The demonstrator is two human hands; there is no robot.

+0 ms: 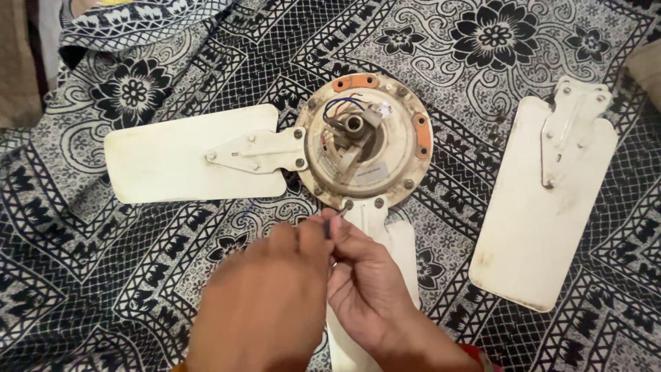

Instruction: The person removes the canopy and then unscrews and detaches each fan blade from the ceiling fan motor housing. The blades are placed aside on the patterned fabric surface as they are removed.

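Beneath the left hand (pixel 265 303) and right hand (pixel 368 293), most of the near fan blade (pixel 399 251) is covered, the thin tool (pixel 329 231) pinched between the fingers (pixel 323 238) shows only a sliver, both wrists run off the bottom edge, and the small loose screws (pixel 497 127) far right of the fingers are too tiny to count.

There are no packages, signs or screens here. The only label is a small pale grey sticker (pixel 372 173), roughly rectangular, on the lower part of the round fan motor (pixel 406 162). Its print is too small to see.
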